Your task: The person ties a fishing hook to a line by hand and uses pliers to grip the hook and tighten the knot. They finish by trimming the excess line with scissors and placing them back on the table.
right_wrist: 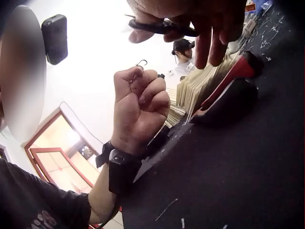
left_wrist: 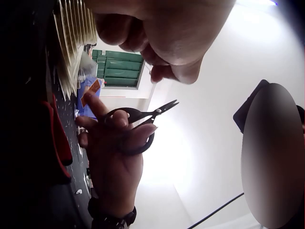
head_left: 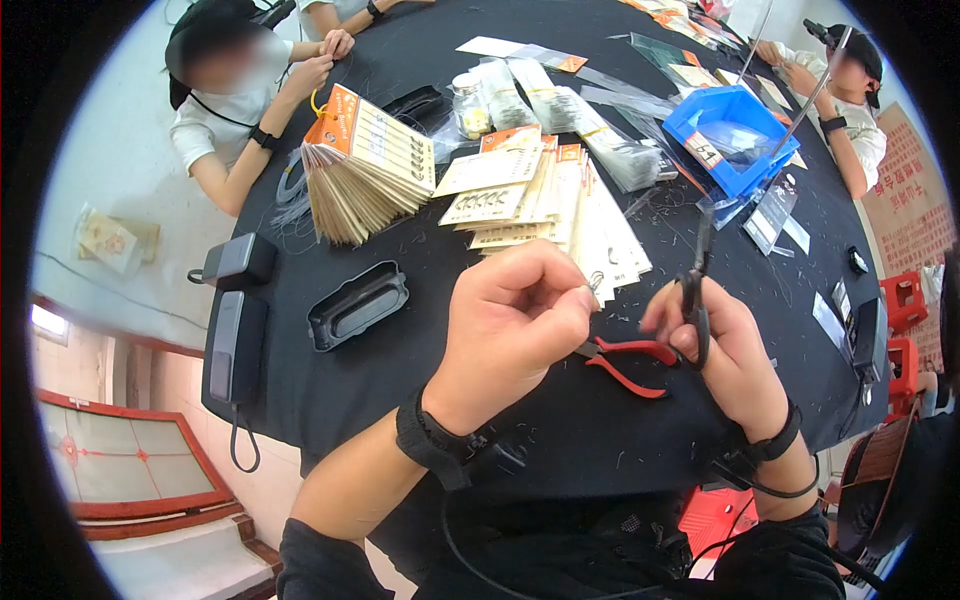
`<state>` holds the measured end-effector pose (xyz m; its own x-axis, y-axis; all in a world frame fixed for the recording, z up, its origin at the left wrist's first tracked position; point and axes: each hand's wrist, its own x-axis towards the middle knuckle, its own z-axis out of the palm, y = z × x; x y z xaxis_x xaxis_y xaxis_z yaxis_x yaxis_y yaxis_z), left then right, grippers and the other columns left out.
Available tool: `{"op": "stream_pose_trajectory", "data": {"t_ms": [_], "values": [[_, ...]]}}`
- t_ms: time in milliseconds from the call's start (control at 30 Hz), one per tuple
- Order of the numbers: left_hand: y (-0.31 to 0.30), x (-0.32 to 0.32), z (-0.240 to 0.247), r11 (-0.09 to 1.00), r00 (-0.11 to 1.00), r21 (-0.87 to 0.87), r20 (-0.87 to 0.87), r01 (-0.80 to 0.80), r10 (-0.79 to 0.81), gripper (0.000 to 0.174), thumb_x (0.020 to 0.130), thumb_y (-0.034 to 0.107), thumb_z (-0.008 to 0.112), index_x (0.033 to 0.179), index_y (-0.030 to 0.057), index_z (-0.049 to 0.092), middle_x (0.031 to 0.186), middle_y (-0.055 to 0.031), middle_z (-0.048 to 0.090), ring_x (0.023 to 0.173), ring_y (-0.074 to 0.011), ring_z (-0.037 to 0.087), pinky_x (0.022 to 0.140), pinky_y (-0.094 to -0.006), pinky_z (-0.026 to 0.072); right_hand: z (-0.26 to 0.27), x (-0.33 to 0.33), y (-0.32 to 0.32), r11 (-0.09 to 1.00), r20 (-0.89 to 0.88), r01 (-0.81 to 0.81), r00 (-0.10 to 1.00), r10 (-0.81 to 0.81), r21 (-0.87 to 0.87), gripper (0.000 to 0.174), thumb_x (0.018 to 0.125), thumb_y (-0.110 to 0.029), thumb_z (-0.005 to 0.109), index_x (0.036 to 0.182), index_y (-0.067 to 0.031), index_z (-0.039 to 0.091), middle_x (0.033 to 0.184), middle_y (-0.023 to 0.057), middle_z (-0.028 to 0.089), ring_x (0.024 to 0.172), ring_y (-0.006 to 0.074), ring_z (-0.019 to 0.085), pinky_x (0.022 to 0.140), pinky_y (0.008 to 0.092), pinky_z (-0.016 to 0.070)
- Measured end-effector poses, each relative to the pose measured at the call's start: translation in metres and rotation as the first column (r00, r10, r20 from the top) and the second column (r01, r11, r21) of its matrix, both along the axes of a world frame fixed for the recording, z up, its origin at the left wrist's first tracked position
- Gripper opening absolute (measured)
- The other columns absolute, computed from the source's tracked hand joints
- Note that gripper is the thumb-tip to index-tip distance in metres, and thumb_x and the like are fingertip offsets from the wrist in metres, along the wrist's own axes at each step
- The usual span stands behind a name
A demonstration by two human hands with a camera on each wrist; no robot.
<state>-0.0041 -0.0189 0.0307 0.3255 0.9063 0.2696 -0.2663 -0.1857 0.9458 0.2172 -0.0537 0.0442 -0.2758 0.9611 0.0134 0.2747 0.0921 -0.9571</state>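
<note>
My left hand is raised over the near table and pinches a small fish hook between thumb and forefinger. The hook's curved bend sticks up past the fingertips in the right wrist view. To its right, my right hand holds small black scissors, with finger and thumb in the loops. The scissor blades are slightly parted in the left wrist view and point away from the hook in the head view. Below and between the hands lie red-handled pliers on the black cloth.
Fanned cards with hooks lie just beyond my hands, beside a thick ringed card bundle. A black tray sits left, a blue bin at the right back. Plastic packets and other people are around the table.
</note>
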Motion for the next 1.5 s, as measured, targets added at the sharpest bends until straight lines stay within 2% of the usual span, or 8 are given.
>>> {"op": "stream_pose_trajectory", "data": {"t_ms": [133,233,500,633,1167,1300,1400,1500], "values": [[-0.002,-0.001,0.006,0.986,0.961,-0.033,-0.22,0.164,-0.168,0.008,0.081,0.003,0.061,0.074,0.0017,0.057,0.073,0.0008,0.055,0.062,-0.0038,0.045,0.055,-0.0199,0.0349,-0.004,-0.009,-0.004,0.993,-0.374,0.085,0.926,-0.048,0.084,0.026,0.071,-0.013,0.08,0.082,-0.0061,0.057,0.126,0.0198,0.055,0.103,0.0179,0.057,0.087,0.0317,0.0465],[-0.006,0.004,0.0,0.967,0.934,0.001,-0.26,0.255,-0.246,0.007,0.078,0.003,0.063,0.072,0.0023,0.058,0.07,0.002,0.054,0.058,-0.0028,0.042,0.05,-0.02,0.0311,-0.004,-0.005,-0.001,0.938,-0.207,-0.01,0.975,0.086,0.347,0.031,0.064,-0.015,0.086,0.081,-0.0059,0.062,0.124,0.0189,0.056,0.102,0.0188,0.058,0.087,0.032,0.0471],[-0.006,0.005,-0.001,0.96,0.927,0.02,-0.266,0.279,-0.264,0.005,0.076,0.001,0.061,0.072,0.002,0.059,0.069,0.0015,0.054,0.057,-0.0024,0.042,0.049,-0.02,0.0307,-0.001,-0.01,-0.003,0.895,-0.053,0.112,0.994,-0.099,0.432,0.018,0.064,-0.001,0.079,0.072,-0.0049,0.063,0.103,0.0117,0.063,0.086,0.0162,0.062,0.073,0.0274,0.0491],[-0.008,0.006,0.001,0.961,0.939,-0.065,-0.204,0.27,-0.278,0.005,0.077,0.001,0.061,0.073,0.0019,0.059,0.069,0.0018,0.053,0.058,-0.0016,0.042,0.049,-0.02,0.0306,-0.005,-0.007,-0.002,0.904,-0.161,0.191,0.977,-0.138,0.382,0.017,0.066,0.001,0.076,0.073,-0.0028,0.061,0.099,0.0114,0.062,0.084,0.0143,0.06,0.072,0.0256,0.0474],[-0.005,0.005,0.0,0.95,0.915,0.01,-0.273,0.312,-0.298,0.006,0.076,0.003,0.062,0.071,0.003,0.059,0.069,0.0023,0.054,0.058,-0.0022,0.042,0.05,-0.0199,0.0304,-0.005,-0.011,-0.004,0.918,-0.048,0.121,0.993,-0.112,0.377,0.017,0.068,-0.006,0.079,0.078,-0.0039,0.066,0.093,0.0078,0.063,0.086,0.0152,0.059,0.073,0.0268,0.0462],[-0.006,0.003,0.003,0.938,0.913,-0.15,-0.227,0.312,-0.34,0.007,0.08,0.006,0.064,0.074,0.0029,0.06,0.07,0.003,0.055,0.062,-0.0021,0.046,0.054,-0.0186,0.0351,-0.004,-0.012,-0.003,0.921,-0.073,0.183,0.983,-0.168,0.345,0.015,0.072,-0.007,0.077,0.082,-0.0031,0.066,0.09,0.0062,0.063,0.083,0.0136,0.059,0.071,0.0255,0.0457],[-0.006,0.003,0.0,0.931,0.94,-0.238,-0.136,0.277,-0.314,0.008,0.082,0.007,0.064,0.077,0.0025,0.059,0.071,0.0024,0.057,0.065,-0.0026,0.049,0.057,-0.0181,0.0383,-0.003,-0.011,-0.002,0.956,-0.039,0.278,0.961,-0.275,0.094,0.017,0.076,-0.012,0.074,0.085,-0.0005,0.065,0.087,0.0075,0.064,0.08,0.0141,0.059,0.07,0.026,0.0457],[-0.004,0.004,-0.001,0.925,0.956,-0.27,-0.052,0.265,-0.289,0.008,0.084,0.008,0.062,0.079,0.0024,0.059,0.072,0.0009,0.058,0.066,-0.0036,0.051,0.061,-0.0188,0.0402,-0.01,-0.004,0.004,0.924,0.143,0.307,0.928,-0.344,0.226,0.021,0.08,-0.017,0.071,0.087,0.0018,0.064,0.082,0.0103,0.063,0.076,0.0177,0.06,0.068,0.0285,0.0461]]}}
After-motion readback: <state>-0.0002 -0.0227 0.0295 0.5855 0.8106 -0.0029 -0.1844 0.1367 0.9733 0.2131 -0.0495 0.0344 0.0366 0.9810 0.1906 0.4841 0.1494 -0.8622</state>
